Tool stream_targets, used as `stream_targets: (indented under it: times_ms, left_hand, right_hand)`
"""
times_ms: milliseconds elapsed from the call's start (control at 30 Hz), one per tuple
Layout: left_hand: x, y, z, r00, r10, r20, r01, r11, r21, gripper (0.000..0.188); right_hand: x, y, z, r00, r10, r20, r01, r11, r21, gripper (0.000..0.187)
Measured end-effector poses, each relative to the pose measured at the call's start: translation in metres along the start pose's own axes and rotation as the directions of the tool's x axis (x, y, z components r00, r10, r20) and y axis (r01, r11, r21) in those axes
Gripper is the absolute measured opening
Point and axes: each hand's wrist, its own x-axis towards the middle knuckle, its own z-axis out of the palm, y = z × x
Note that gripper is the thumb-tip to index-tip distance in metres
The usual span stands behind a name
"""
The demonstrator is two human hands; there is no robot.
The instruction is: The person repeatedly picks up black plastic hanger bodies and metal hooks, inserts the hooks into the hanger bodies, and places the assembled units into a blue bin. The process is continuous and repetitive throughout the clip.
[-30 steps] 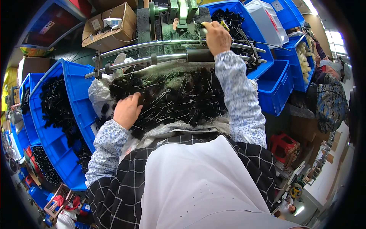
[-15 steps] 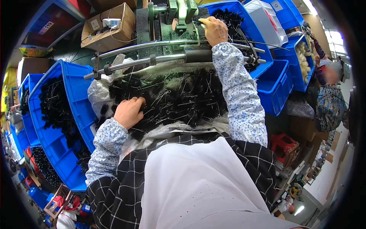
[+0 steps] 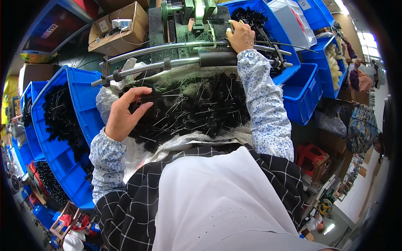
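Note:
My left hand [image 3: 123,113] hovers over the near left side of a pile of black wire brushes [image 3: 188,104], thumb and fingers apart and gripping nothing. The brushes have black bristles and thin metal stems, many ending in loops. At the far side, my right hand [image 3: 242,37] is closed in a pinch beside a green-lit machine [image 3: 198,26]. A small dark wire brush [image 3: 217,19] reaches from its fingertips toward the machine head. Something yellowish covers a fingertip of that hand; the exact grip is partly hidden.
Two metal rails [image 3: 146,72] cross between the pile and the machine. A blue bin [image 3: 69,125] with black brushes stands left, another blue bin [image 3: 272,39] at the far right. An open cardboard box [image 3: 119,31] sits far left. A person [image 3: 362,121] is at the right.
My left hand has lifted off the pile, moved slightly left and spread its fingers. My right hand has shifted a little to the right and nearer; the brush at its fingertips now shows more.

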Motion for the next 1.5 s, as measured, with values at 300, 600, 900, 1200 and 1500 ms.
stream_targets:
  times_ms: [300,600,900,1200,1500]
  left_hand:
    - [0.006,0.003,0.006,0.999,0.041,-0.016,-0.041,0.999,-0.020,0.030]
    - [-0.001,-0.006,-0.002,0.991,0.033,-0.129,-0.036,0.999,-0.022,0.027]
    - [0.016,-0.006,0.006,0.994,0.066,-0.089,-0.074,0.994,-0.086,0.023]
    - [0.047,-0.007,0.048,0.967,0.113,-0.230,-0.157,0.971,-0.181,0.023]
    - [0.011,-0.017,0.039,0.999,0.008,-0.039,0.004,0.957,0.290,0.028]
  right_hand:
    - [0.001,-0.071,0.013,0.991,-0.107,-0.085,0.103,0.994,-0.044,0.027]
    - [0.001,-0.017,0.006,0.986,-0.099,-0.131,0.083,0.989,-0.122,0.033]
    - [0.043,0.050,0.007,0.978,-0.055,0.203,0.072,0.994,-0.080,0.023]
    - [-0.038,-0.041,-0.075,0.955,-0.280,0.095,0.220,0.889,0.402,0.027]
    - [-0.039,-0.063,-0.050,0.962,-0.270,-0.030,0.272,0.952,0.139,0.020]
